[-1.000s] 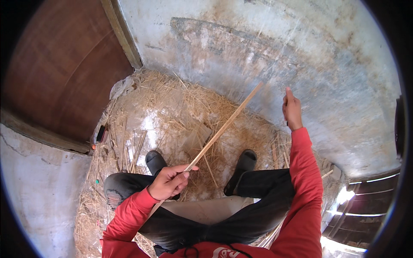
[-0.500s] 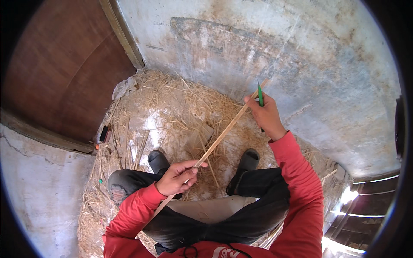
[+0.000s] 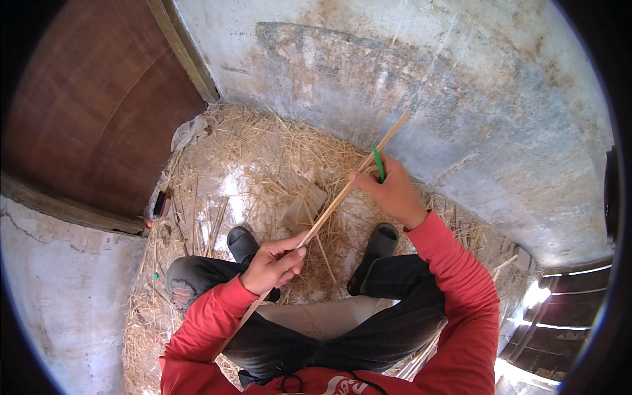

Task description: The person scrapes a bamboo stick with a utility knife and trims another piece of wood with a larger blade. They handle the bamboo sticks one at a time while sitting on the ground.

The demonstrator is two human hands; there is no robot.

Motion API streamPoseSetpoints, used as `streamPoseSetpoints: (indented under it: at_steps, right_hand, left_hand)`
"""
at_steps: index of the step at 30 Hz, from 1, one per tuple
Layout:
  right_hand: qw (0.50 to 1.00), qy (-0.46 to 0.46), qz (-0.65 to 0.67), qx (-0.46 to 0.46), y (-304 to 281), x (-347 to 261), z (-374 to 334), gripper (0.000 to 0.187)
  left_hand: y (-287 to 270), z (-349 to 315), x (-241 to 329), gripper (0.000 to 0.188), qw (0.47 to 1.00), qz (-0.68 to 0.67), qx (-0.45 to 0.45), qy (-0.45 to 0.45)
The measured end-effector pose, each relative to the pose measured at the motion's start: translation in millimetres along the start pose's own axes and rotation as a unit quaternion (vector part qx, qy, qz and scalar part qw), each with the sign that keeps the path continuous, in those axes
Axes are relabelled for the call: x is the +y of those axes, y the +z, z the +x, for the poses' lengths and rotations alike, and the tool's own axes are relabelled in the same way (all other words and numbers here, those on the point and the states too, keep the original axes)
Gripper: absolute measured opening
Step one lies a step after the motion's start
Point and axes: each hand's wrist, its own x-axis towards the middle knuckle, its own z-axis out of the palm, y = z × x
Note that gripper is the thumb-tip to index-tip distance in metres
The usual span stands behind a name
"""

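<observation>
A long, thin wooden strip (image 3: 337, 203) runs slantwise from my lap up toward the far wall. My left hand (image 3: 271, 266) is closed round its lower part, above my left thigh. My right hand (image 3: 394, 192) is closed with a slim green pen-like tool (image 3: 378, 164) between its fingers. Its thumb rests against the strip, below the strip's far end, which sticks out beyond the hand. The tool's lower part is hidden in the right hand, so I cannot tell its exact kind.
Straw (image 3: 263, 135) litters the floor round my dark slippers (image 3: 380, 242). A flat block (image 3: 306, 205) lies between my feet. A stained wall (image 3: 421, 79) stands ahead, a brown door panel (image 3: 99, 112) at the left. Near its sill lies a small black object (image 3: 160, 204).
My right hand has slid down the strip toward my left hand, carrying the green tool, which now tilts left. More of the strip's far end shows. My left hand has hardly moved.
</observation>
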Motion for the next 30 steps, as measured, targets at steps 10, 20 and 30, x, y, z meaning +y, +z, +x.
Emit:
streamPoseSetpoints:
  at_steps: [10, 20, 30]
  right_hand:
    - [0.974, 0.109, 0.193, -0.035, 12, 8, 5, 0.036]
    - [0.956, -0.155, -0.19, -0.158, 54, -10, -59, 0.045]
    - [0.954, -0.101, -0.239, -0.15, 57, 4, -36, 0.048]
  left_hand:
    - [4, 1, 9, 0.045, 0.993, -0.112, 0.037, -0.025]
    - [-1, 3, -1, 0.042, 0.995, -0.032, 0.087, 0.034]
    - [1, 1, -8, 0.039, 0.982, 0.065, 0.157, 0.081]
